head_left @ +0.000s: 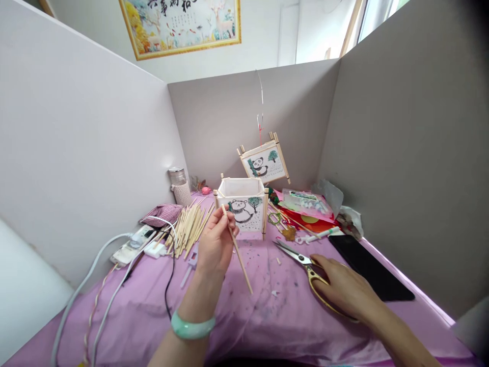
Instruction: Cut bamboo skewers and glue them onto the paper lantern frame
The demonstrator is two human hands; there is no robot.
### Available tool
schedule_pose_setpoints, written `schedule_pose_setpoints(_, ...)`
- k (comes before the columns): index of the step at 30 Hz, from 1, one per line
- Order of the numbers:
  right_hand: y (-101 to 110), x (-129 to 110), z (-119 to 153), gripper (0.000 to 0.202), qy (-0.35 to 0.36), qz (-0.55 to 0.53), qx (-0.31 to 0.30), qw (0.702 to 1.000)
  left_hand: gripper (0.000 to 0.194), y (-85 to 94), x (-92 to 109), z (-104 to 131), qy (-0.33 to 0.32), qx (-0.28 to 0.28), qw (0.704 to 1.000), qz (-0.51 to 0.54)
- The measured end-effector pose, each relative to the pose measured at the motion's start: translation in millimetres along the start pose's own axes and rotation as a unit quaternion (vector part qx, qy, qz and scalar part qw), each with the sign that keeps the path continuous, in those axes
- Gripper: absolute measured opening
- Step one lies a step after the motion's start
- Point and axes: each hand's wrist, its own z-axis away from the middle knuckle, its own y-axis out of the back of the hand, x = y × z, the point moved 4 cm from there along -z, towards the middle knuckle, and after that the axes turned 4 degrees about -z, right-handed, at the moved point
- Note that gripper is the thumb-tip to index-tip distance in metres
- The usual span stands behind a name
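Observation:
A thin wooden stick (241,262) slants down from the fingers of my left hand (218,239), which pinches it near its upper end. Just behind that hand stands a white box-shaped lantern (246,216) with wooden corner posts and a panda drawing. My right hand (342,285) rests on the gold handles of a pair of scissors (305,260), fingers curled around them. The blades are nearly closed, lie on the purple cloth and point toward the lantern. A second panda lantern (265,162) hangs tilted from a wire at the back.
Many wooden sticks (189,227) lie in a pile at the left, near a power strip (133,245), white cables and a bottle (180,186). A black phone (369,267) is at the right, below plastic packets (307,204). Grey panels (252,112) enclose the table.

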Motion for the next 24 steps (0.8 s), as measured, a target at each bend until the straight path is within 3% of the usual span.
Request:
schedule_pose_setpoints(6, 11, -16, 5, 0.027, 0.011, 0.051, 0.051, 0.997, 0.017, -1.5, -8, 9, 0.058, 0.060, 0.993, 0.081)
schedule_pose_setpoints(9, 21, -48, 15, 0.026, 0.066, -0.130, 0.095, 0.985, 0.015, -8.2, -15, 15, 0.063, 0.075, 0.991, 0.096)
schedule_pose_setpoints(12, 17, -93, 20, 0.023, 0.154, -0.334, 0.039, 0.929, 0.017, -14.8, -22, 17, 0.071, 0.079, 0.990, 0.097)
schedule_pose_setpoints(15, 0, -121, 15, 0.020, 0.185, -0.412, 0.025, 0.892, 0.018, -13.6, -29, 17, 0.065, 0.076, 0.992, 0.082)
schedule_pose_setpoints(19, -26, -121, -2, 0.019, 0.163, -0.478, 0.067, 0.861, 0.022, 6.1, -43, 19, 0.033, 0.078, 0.996, -0.020)
schedule_pose_setpoints(21, -34, -115, -9, 0.018, 0.145, -0.498, 0.082, 0.851, 0.026, 19.5, -56, 24, 0.048, 0.078, 0.991, -0.096)
schedule_pose_setpoints(24, -40, -110, -14, 0.020, 0.123, -0.551, 0.056, 0.824, 0.023, 34.0, -75, 32, 0.065, 0.051, 0.976, -0.199)
